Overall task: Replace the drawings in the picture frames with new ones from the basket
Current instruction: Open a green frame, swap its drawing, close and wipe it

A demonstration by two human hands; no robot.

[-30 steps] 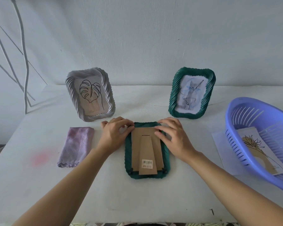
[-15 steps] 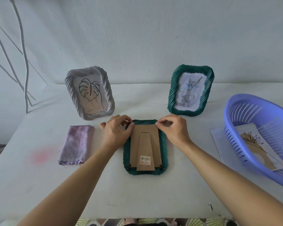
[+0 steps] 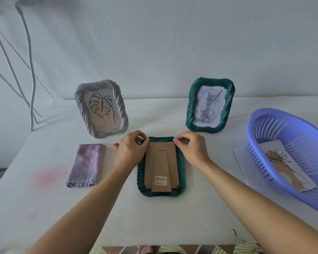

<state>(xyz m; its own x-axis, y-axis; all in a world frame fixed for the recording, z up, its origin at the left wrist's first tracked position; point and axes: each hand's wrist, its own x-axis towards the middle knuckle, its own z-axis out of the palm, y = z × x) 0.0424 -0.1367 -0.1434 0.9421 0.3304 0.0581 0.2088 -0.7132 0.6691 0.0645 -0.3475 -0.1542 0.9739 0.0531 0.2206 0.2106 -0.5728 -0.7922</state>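
A green frame (image 3: 182, 173) lies face down in the middle of the table, its brown cardboard back (image 3: 161, 165) and folded stand facing up. My left hand (image 3: 131, 150) pinches at the frame's top left corner, fingers curled at the back's clip. My right hand (image 3: 192, 148) pinches at the top right corner. A white frame (image 3: 101, 110) with a leaf drawing stands at the back left. A second green frame (image 3: 210, 105) with a cat drawing stands at the back right. The purple basket (image 3: 264, 125) on the right holds a plant drawing (image 3: 283, 164).
A folded lilac cloth (image 3: 86, 165) lies left of the face-down frame. A white sheet (image 3: 240, 158) sticks out from under the basket. The wall runs close behind the standing frames. White stand legs (image 3: 31, 88) rise at the far left.
Both hands moved from the sides of the cardboard back up to the frame's top corners and curled into pinches there. The frame stayed flat on the table.
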